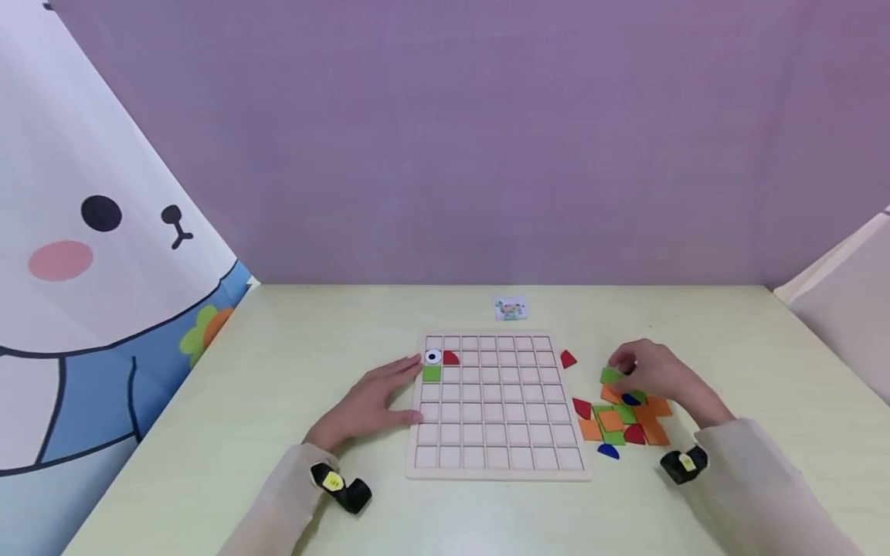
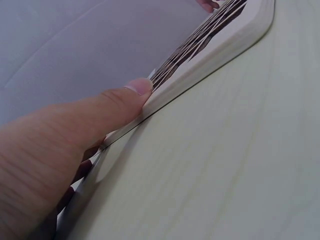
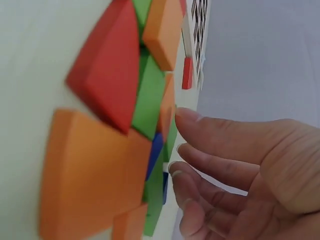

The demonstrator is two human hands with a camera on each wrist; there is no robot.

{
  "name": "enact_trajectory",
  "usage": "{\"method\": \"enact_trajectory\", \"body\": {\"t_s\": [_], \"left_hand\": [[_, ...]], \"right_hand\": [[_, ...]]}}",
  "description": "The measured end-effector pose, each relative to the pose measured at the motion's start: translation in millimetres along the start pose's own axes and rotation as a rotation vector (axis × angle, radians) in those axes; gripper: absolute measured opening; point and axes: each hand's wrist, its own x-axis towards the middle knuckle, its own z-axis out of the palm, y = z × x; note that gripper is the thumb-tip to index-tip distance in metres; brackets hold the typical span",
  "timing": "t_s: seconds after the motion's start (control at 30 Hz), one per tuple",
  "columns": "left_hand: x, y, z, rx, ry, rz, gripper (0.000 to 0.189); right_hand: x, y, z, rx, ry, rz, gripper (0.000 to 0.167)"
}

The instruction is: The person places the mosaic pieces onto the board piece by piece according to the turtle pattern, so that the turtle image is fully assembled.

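Note:
A pale wooden grid board [image 1: 498,475] lies on the table. My left hand [image 1: 375,401] rests along its left edge, fingers spread, and in the left wrist view the thumb [image 2: 120,102] touches the rim. In the board's upper left cells sit a white eye tile [image 1: 433,357], a red quarter-round piece [image 1: 450,358] and a green square [image 1: 431,374]. My right hand [image 1: 653,372] hovers at the far side of a pile of coloured pieces, by a green square [image 1: 610,375]. In the right wrist view its thumb [image 3: 220,132] and fingertips stand apart near the pieces; contact is unclear.
Right of the board, the pile holds several orange squares [image 1: 652,429], green squares and red pieces. A blue piece [image 1: 608,451] lies at its near side and a separate red piece [image 1: 568,358] beside the board's upper right. Behind the board lies a small printed card [image 1: 511,308].

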Motion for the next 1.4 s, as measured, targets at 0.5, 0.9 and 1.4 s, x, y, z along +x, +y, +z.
{"method": "enact_trajectory", "body": {"t_s": [0.5,0.9,1.4], "left_hand": [[2.4,0.0,0.5,-0.012,0.000,0.001,0.082],[0.1,-1.9,0.2,0.003,0.002,-0.004,0.082],[0.8,-1.1,-0.9,0.007,0.013,0.002,0.082]], "right_hand": [[1.8,11.3,8.1,0.078,0.020,-0.062,0.028],[7.8,-11.0,14.1,0.098,0.055,-0.176,0.013],[32.3,-60.3,21.6,0.185,0.053,-0.281,0.015]]}}
